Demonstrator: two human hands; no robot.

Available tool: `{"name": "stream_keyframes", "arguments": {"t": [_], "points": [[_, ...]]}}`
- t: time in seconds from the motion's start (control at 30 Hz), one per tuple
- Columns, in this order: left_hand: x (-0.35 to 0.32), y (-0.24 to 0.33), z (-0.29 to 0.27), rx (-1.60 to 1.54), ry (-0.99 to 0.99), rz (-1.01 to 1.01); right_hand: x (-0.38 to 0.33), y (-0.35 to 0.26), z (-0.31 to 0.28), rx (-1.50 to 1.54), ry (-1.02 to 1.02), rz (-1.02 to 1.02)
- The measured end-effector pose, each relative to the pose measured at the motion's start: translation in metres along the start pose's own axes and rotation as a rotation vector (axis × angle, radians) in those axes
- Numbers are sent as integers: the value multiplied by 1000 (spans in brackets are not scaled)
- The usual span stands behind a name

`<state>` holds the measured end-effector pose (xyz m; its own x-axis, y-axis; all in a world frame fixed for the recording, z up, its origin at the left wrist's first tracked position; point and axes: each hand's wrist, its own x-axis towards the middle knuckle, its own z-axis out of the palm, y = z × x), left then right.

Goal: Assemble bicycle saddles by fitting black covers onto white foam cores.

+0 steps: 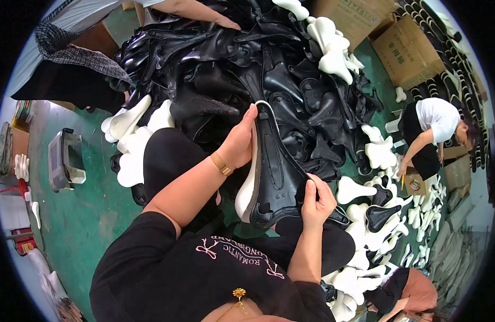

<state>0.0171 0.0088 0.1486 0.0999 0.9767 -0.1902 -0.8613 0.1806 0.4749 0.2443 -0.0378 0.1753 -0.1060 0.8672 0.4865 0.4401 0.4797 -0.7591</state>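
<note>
While the left hand (237,144) clasps the narrow end of the black saddle cover with its white foam pad (271,172) and the right hand (316,199) pinches the wide rim below, that stretched edge could slip free if either grip loosens.

Light was even and fairly bright, from overhead, with soft, weak shadows. Glare sat as pale sheen on the black pile (247,70) and on the saddle (271,172) between the hands. White foam pieces (333,51) were close to blown out. Fisheye bending curved everything near the rim, which fell to black corners. The edges were softer; the centre stayed sharp.
</note>
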Motion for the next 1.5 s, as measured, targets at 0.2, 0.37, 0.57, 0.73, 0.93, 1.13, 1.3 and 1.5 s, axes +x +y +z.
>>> {"name": "stream_keyframes", "arguments": {"t": [0.2, 0.37, 0.57, 0.73, 0.93, 1.13, 1.3, 1.5], "points": [[2, -4, 1, 73, 8, -8, 1, 2, 10, -157, 65, -119], [-19, -28, 8, 348, -16, -211, 18, 16, 24, -320, 151, -183], [-18, -28, 6, 328, -88, -218, 28, 31, 28, -307, 142, -235], [-19, -28, 5, 280, -10, -249, 25, 32, 34, -304, 164, -215], [-16, -30, -4, 263, 45, -270, 21, 44, 33, -329, 158, -193], [-11, -28, -11, 377, 94, -140, -8, 75, 22, 1200, -242, 992], [-14, -35, -5, 392, 70, -161, -7, 67, 15, 1039, -139, 956], [2, -38, -42, 1529, 48, -999, -5, 101, -134, 787, 349, 951]]}}
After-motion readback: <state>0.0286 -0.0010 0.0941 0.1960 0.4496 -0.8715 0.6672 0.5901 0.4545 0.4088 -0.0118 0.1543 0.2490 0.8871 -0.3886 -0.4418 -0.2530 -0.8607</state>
